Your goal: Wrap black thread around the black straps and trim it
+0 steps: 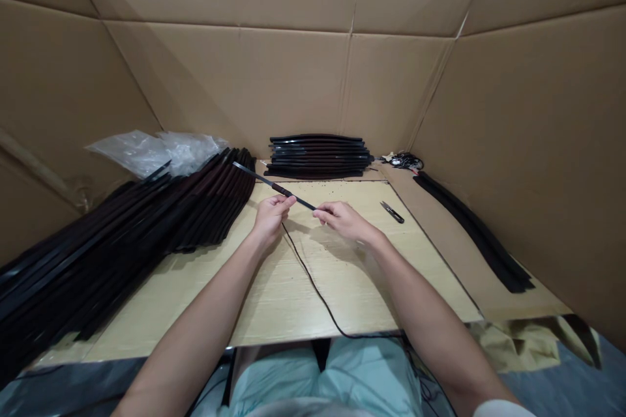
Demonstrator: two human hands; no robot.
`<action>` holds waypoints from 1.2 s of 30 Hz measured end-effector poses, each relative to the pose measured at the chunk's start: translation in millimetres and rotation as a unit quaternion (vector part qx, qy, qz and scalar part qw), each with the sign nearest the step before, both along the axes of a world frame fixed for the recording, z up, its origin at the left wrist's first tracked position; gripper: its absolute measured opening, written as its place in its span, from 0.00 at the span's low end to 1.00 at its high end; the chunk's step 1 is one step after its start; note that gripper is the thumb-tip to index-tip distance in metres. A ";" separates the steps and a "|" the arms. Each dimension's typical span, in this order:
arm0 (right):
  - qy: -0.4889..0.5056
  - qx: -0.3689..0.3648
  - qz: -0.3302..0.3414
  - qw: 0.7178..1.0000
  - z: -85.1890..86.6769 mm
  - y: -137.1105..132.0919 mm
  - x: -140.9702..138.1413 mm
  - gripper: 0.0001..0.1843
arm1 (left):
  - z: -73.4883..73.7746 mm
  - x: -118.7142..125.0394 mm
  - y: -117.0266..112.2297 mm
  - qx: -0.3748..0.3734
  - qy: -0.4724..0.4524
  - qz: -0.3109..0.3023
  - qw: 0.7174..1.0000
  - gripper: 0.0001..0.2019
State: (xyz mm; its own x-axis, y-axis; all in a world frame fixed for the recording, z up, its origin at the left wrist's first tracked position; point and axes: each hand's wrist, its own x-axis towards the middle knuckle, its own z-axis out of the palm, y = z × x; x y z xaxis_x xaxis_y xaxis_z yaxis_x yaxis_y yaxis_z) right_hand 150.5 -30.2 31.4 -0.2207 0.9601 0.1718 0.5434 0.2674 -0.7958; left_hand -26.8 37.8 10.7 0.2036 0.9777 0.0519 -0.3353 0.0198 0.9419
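Note:
My left hand (270,218) is closed on a thin dark flat strip (253,174), just beside a short dark-brown wrapped section (281,189) on it. At the strip's lower right end, the fingers of my right hand (343,219) pinch it. It slants up to the left above the table. A dark-brown cord (313,279) hangs from beneath my left hand and runs across the tabletop to the front edge. Whether it joins the wrapping is hidden by the fingers.
Long dark strips (161,221) are heaped at left, beside clear plastic bags (141,151). A stacked bundle (317,156) lies at the back. Thread snips (392,212) rest on the pale tabletop (430,267). More black strips (469,228) lie right, near tangled cord (408,161). Cardboard walls (293,78) surround the table.

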 end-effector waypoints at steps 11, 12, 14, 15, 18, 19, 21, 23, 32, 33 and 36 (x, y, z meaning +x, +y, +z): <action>0.012 -0.016 -0.017 1.000 -1.2 1.0 -1.3 0.14 | 0.4 0.6 -0.9 -0.001 0.003 -0.007 1.000 0.22; 0.019 -0.030 -0.017 0.999 -1.5 0.7 -1.4 0.13 | 0.6 0.7 -1.2 0.001 0.003 -0.010 1.000 0.21; 0.035 -0.063 -0.014 0.997 -2.7 0.7 -1.4 0.10 | 0.6 0.9 -1.5 0.004 0.003 -0.016 1.000 0.20; 0.043 -0.079 -0.012 0.996 -3.4 0.8 -1.4 0.10 | 0.4 0.9 -1.5 0.005 0.003 -0.018 1.000 0.20; 0.061 -0.112 -0.013 0.992 -5.5 1.8 -0.6 0.09 | -0.2 1.0 -1.5 0.007 0.004 -0.026 1.000 0.20; 0.065 -0.117 -0.014 0.991 -6.0 2.1 -0.1 0.10 | -0.3 1.1 -1.6 0.008 0.005 -0.029 1.000 0.20; 0.071 -0.122 -0.019 0.990 -6.6 2.4 1.2 0.11 | -0.4 1.3 -1.9 0.009 0.006 -0.034 0.999 0.20; 0.074 -0.120 -0.026 0.990 -7.1 2.6 2.9 0.14 | -0.1 1.4 -2.3 0.010 0.008 -0.040 0.999 0.20; 0.081 -0.098 -0.047 0.991 -14.5 5.4 9.8 0.23 | -0.3 1.0 -2.8 0.007 0.013 -0.043 0.999 0.19; 0.083 -0.098 -0.048 0.991 -14.4 5.3 9.1 0.24 | -0.3 1.2 -2.8 0.007 0.012 -0.041 0.999 0.19; 0.091 -0.099 -0.051 0.990 -11.3 3.3 5.1 0.25 | 0.1 1.9 -3.0 0.008 0.010 -0.032 0.999 0.20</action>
State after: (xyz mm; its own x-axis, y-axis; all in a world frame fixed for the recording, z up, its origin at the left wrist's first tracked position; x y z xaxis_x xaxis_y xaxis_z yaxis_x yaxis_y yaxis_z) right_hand 155.6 -26.9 20.1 -0.1042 0.9945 0.0061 0.4023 0.0478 -0.9143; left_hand -24.9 34.8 10.7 0.2664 0.9618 0.0630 -0.3145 0.0250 0.9489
